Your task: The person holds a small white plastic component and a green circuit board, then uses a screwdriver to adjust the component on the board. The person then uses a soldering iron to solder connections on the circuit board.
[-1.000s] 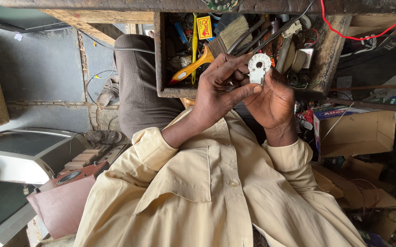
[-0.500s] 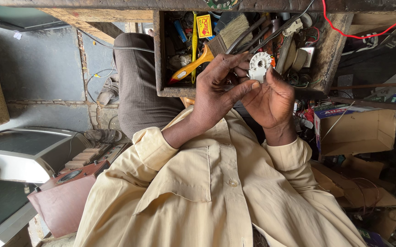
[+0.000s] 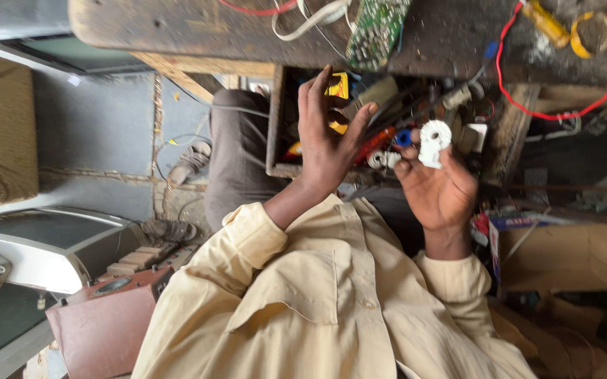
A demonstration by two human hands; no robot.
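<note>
Across the top edge, a dark, scarred workbench [image 3: 177, 28], cut off above, strewn with a green circuit board [image 3: 377, 28], a looping red wire [image 3: 528, 109] and white cable. Lower left, a pale grey monitor casing [image 3: 44, 245], partly out of frame, with a reddish-brown box [image 3: 100, 330] just beside it. Lower right, a brown cardboard box [image 3: 563, 256], its printed side mostly hidden. Filling the bottom, a cream shirt, sleeves reaching up to both hands. Below the bench, an open wooden tool drawer [image 3: 273, 126] crammed with tools, too tangled to sort out; yellow, orange and blue handles only half visible behind the hands. In front of the drawer, left hand [image 3: 328, 140] raised, palm open, fingers spread and holding nothing. To its right and apart from it, right hand [image 3: 440, 189], fingertips pinching a small white round plastic part [image 3: 433, 140] with a centre hole, held up before the drawer. Finer detail of the part hard to make out.
</note>
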